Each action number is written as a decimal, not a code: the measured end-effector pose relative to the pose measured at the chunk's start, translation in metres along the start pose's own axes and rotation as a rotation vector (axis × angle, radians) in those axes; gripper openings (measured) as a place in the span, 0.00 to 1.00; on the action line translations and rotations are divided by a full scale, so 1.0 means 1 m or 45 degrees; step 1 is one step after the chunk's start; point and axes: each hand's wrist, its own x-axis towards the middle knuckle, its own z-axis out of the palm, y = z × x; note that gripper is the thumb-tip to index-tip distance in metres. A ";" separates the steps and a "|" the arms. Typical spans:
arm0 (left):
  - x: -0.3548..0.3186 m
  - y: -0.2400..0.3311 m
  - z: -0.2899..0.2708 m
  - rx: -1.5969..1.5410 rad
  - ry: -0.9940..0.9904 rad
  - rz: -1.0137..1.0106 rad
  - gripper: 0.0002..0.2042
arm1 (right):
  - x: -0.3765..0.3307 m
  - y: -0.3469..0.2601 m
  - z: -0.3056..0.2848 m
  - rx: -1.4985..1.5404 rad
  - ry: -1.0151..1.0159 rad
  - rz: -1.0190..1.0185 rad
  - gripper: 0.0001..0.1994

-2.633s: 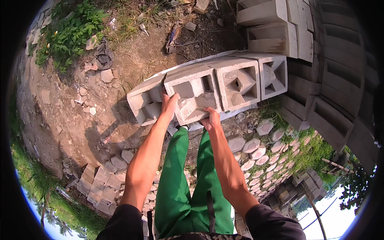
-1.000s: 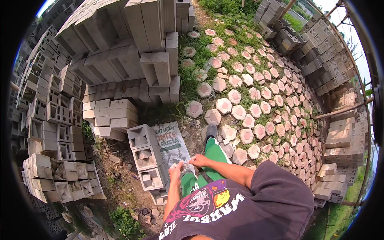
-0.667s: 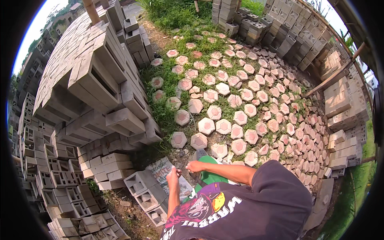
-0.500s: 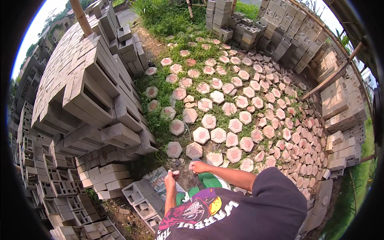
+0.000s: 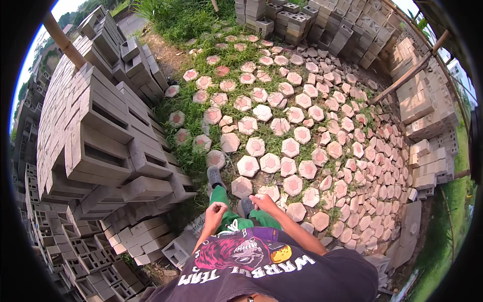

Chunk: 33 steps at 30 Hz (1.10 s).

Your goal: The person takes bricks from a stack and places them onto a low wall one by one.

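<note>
Moved left grip (image 5: 215, 214) and right grip (image 5: 262, 202) off hollow blocks (image 5: 187, 246), now untouched at lower left; turned toward hexagonal pavers (image 5: 247, 165). Curled, pressed together on both sides, near green trousers (image 5: 220, 195), pinching nothing visible.

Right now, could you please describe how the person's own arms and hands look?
The left hand and right hand are bare, with no gloves, and the visible forearms are uncovered. The right arm comes out of the loose, dark sleeve of a T-shirt with pink, yellow and white print. No cables show on either arm.
</note>
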 end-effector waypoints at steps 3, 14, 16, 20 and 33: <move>0.050 0.029 -0.011 0.072 -0.039 0.042 0.08 | 0.018 -0.019 0.004 0.188 0.063 -0.008 0.13; 0.253 0.166 -0.108 0.314 -0.267 0.274 0.17 | 0.184 -0.163 0.029 0.281 0.255 -0.216 0.08; 0.281 0.196 -0.124 0.279 -0.283 0.270 0.17 | 0.206 -0.198 0.032 0.182 0.260 -0.253 0.11; 0.330 0.219 -0.138 0.162 -0.334 0.210 0.13 | 0.229 -0.247 0.035 -0.059 0.475 -0.321 0.15; 0.502 0.300 -0.018 0.666 -0.648 0.046 0.17 | 0.341 -0.322 -0.074 -0.072 0.638 -0.261 0.19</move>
